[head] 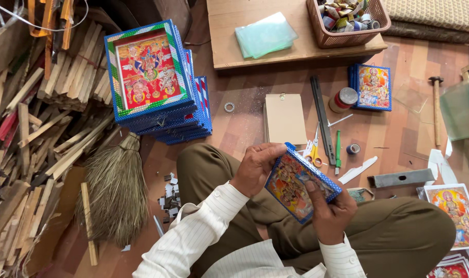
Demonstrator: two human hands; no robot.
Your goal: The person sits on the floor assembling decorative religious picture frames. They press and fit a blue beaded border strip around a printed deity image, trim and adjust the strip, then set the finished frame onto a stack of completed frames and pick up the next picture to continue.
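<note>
I hold a small framed picture with a blue patterned border and a colourful print, tilted over my lap. My left hand grips its upper left edge, fingers curled over the top. My right hand holds its lower right side, thumb lying across the print. A tall stack of matching blue framed pictures stands on the floor to the upper left. Brown backing boards lie on the floor just beyond my hands.
Scissors, a green pen, a dark ruler, tape rolls, a hammer and loose prints lie right. A low wooden table bears glass sheets and a basket. Wood strips and a broom lie left.
</note>
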